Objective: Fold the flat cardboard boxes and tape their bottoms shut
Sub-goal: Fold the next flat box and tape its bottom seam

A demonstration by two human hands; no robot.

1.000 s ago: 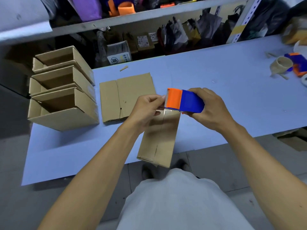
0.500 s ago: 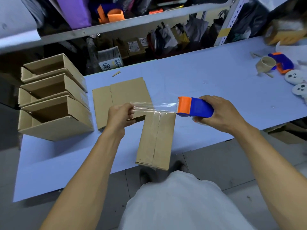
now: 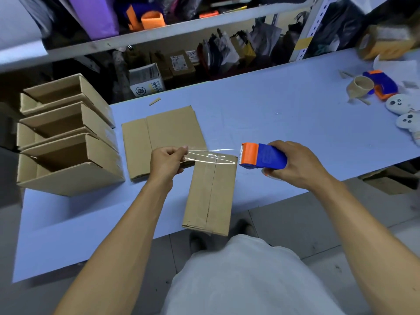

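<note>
Folded cardboard box lies bottom-up at the near edge of the blue worktop, its near end overhanging the edge. Centre seam runs lengthwise, with clear tape already along it. A strip of clear tape is stretched in the air across the far end of the box, between the two hands. Left hand pinches the free end of the strip between thumb and curled fingers, just left of the box's far corner. Right hand grips the blue-and-orange tape dispenser, fingers wrapped round the blue body, orange cutter end pointing left toward the strip, just right of the box.

Flat cardboard boxes sit in a small stack behind and left of the folded one, partly under the left hand. Further left, three folded open boxes are stacked at the worktop's left end, openings facing up and back.

Far right of the worktop: second tape dispenser, empty cardboard tape core touching it, two white face-marked items near the edge. Shelf behind, cluttered with bags and small cartons. The person's light shorts show below.
</note>
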